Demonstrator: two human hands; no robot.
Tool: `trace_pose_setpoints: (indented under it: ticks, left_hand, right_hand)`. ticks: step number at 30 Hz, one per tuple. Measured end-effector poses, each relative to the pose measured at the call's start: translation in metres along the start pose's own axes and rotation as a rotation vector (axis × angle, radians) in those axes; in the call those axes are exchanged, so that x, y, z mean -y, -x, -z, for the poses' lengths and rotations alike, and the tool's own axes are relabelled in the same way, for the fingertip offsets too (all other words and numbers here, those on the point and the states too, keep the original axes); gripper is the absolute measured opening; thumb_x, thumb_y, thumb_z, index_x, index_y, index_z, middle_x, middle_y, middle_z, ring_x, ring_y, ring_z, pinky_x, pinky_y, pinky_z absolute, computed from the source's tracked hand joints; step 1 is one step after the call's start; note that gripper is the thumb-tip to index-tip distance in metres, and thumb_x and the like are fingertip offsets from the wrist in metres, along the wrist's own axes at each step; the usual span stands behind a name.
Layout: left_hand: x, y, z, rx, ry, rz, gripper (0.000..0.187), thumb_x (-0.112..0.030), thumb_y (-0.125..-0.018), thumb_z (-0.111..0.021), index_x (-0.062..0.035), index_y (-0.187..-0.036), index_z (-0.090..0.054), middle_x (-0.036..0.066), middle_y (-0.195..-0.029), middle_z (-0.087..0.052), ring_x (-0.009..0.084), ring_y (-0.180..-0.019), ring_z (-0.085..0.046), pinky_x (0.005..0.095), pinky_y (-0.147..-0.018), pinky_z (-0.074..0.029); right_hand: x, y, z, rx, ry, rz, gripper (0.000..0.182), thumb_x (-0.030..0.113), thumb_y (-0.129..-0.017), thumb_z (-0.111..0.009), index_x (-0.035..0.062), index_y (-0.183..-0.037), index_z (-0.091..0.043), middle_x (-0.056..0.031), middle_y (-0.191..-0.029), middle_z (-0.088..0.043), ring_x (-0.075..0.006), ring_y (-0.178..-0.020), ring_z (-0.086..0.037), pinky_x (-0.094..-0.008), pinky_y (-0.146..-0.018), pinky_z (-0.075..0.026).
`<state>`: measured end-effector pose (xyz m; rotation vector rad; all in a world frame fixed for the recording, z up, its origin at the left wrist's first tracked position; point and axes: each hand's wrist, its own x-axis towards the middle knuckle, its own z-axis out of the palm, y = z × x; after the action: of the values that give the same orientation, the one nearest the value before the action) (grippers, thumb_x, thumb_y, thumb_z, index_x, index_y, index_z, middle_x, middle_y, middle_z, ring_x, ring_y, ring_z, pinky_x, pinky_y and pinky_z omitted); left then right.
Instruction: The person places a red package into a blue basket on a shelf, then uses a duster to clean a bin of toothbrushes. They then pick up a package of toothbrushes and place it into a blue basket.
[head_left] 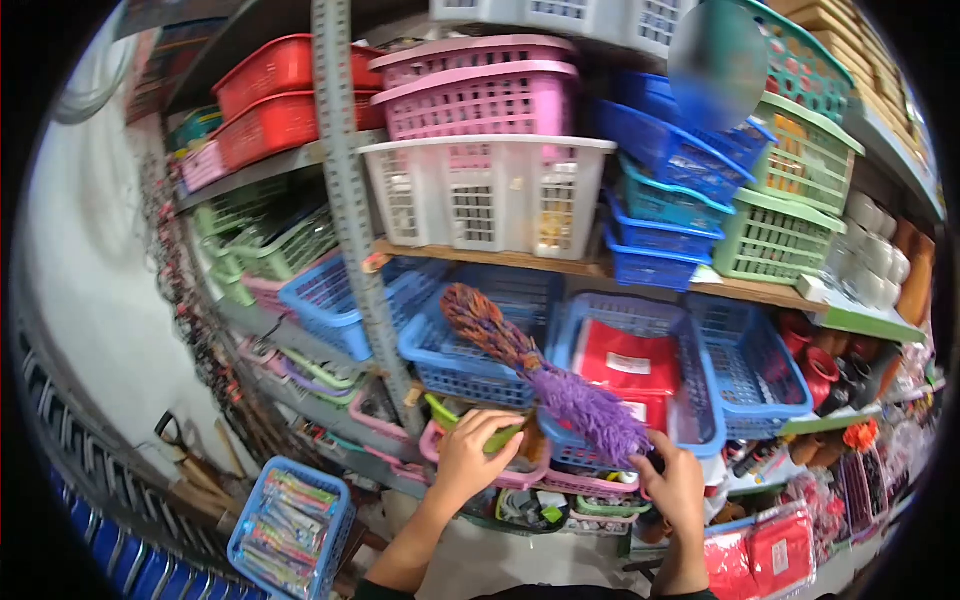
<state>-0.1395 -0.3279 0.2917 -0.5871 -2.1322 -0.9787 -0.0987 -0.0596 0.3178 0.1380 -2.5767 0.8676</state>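
In my right hand is the lower end of a fluffy duster, its fingers closed round it. The duster slants up to the left; its near part is shaggy purple, its far part orange and purple and rope-like. My left hand is closed on a lime-green strip-like thing, whose kind I cannot make out. Behind the duster stand a blue basket and another blue basket with red packets in it.
Shelves carry a white basket, pink baskets, blue trays and green baskets. A metal post rises at left. Lower left is a blue basket of packaged items; red packages lie lower right.
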Motion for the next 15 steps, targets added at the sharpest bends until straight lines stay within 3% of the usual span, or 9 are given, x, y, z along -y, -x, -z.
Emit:
trace_pose_setpoints:
  ticks: [4, 8, 10, 12, 13, 15]
  left_hand:
    - [0.017, 0.04, 0.048, -0.071, -0.121, 0.138, 0.017, -0.012, -0.077, -0.069, -0.0047, -0.093, -0.066, 0.007, -0.094, -0.066, 0.0251, -0.087, -0.062, 0.0338, -0.076, -0.048]
    - [0.026, 0.09, 0.087, -0.168, -0.294, 0.327, 0.016, -0.014, -0.079, -0.068, -0.0057, -0.093, -0.066, 0.008, -0.094, -0.066, 0.025, -0.085, -0.061, 0.0326, -0.075, -0.048]
    - [0.023, 0.112, 0.103, -0.205, -0.338, 0.441, 0.016, -0.017, -0.079, -0.066, -0.0072, -0.092, -0.066, 0.008, -0.094, -0.065, 0.0268, -0.086, -0.062, 0.0346, -0.076, -0.048]
    - [0.028, 0.139, 0.11, -0.273, -0.397, 0.526, 0.016, -0.017, -0.079, -0.066, -0.0074, -0.092, -0.066, 0.008, -0.094, -0.065, 0.0281, -0.086, -0.061, 0.0351, -0.077, -0.048]
    - [0.025, 0.163, 0.116, -0.321, -0.435, 0.643, 0.017, -0.018, -0.079, -0.065, -0.0073, -0.093, -0.066, 0.009, -0.094, -0.065, 0.0287, -0.088, -0.061, 0.0358, -0.078, -0.048]
    - [0.022, 0.185, 0.122, -0.37, -0.475, 0.726, 0.017, -0.018, -0.079, -0.065, -0.0075, -0.093, -0.066, 0.009, -0.094, -0.065, 0.0289, -0.088, -0.061, 0.0362, -0.078, -0.048]
  right_hand:
    - [0.02, -0.002, -0.047, 0.021, -0.07, 0.222, 0.036, 0.027, -0.076, -0.07, 0.0117, -0.108, -0.062, -0.0193, -0.073, -0.063, -0.0382, -0.069, -0.061, -0.0431, -0.063, -0.048]
    - [0.037, -0.011, -0.102, 0.192, -0.237, 0.313, 0.034, 0.026, -0.076, -0.07, 0.0077, -0.104, -0.063, -0.021, -0.077, -0.063, -0.0404, -0.072, -0.06, -0.0443, -0.064, -0.047]
    - [0.053, -0.015, -0.127, 0.429, -0.257, 0.233, 0.032, 0.029, -0.078, -0.068, 0.0038, -0.096, -0.063, -0.0224, -0.076, -0.062, -0.0413, -0.072, -0.059, -0.0439, -0.062, -0.046]
    - [0.064, -0.018, -0.162, 0.536, -0.382, 0.304, 0.033, 0.03, -0.079, -0.067, 0.0019, -0.095, -0.062, -0.0232, -0.077, -0.062, -0.0421, -0.074, -0.059, -0.0443, -0.064, -0.046]
    - [0.057, -0.016, -0.219, 0.513, -0.451, 0.454, 0.034, 0.03, -0.08, -0.066, 0.0006, -0.097, -0.061, -0.0247, -0.081, -0.061, -0.0427, -0.078, -0.059, -0.0442, -0.067, -0.045]
    - [0.08, -0.012, -0.233, 0.67, -0.405, 0.405, 0.036, 0.032, -0.082, -0.064, 0.0002, -0.098, -0.06, -0.0256, -0.083, -0.061, -0.0426, -0.082, -0.059, -0.0442, -0.07, -0.045]
